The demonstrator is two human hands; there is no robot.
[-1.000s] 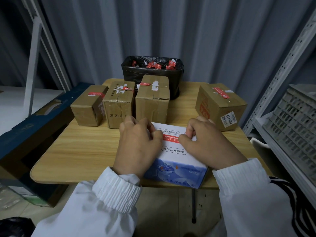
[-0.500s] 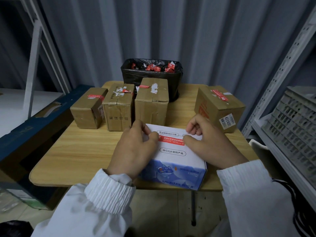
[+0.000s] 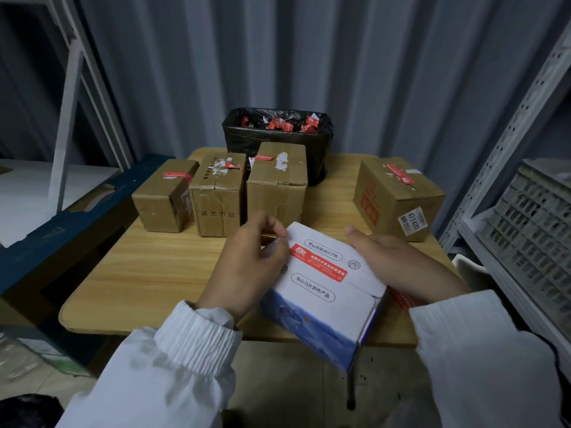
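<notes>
White-and-blue carton: held tilted over the near edge of the wooden table, with a red seal sticker across its top. Left hand: fingers curled round the carton's far-left corner, thumb just beside the sticker's end. Right hand: grips the carton's right side, thumb on top. Beyond: row of 3 brown boxes at left, labelled brown box at right, black-lined bin at far edge.

I am holding the box between my left hand and right hand over the table's near edge. Behind it three cartons are standing in a row at left, a lone carton at right, and the bin is sitting behind the row.
</notes>
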